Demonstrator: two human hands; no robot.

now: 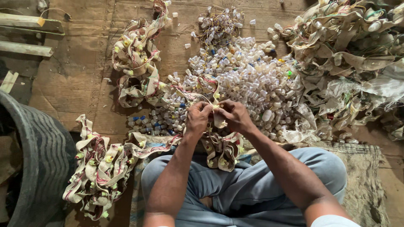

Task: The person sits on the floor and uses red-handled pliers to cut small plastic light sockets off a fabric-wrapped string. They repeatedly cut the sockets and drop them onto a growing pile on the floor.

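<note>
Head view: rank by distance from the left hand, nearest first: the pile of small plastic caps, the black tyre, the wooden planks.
From the left hand:
1. Pile of small plastic caps, just ahead.
2. Black tyre, far left, near the person.
3. Wooden planks, top-left corner.

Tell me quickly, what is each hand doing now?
Left hand: closed, pinching the cream fabric strip.
Right hand: closed, gripping the same strip at a small cap.
</note>
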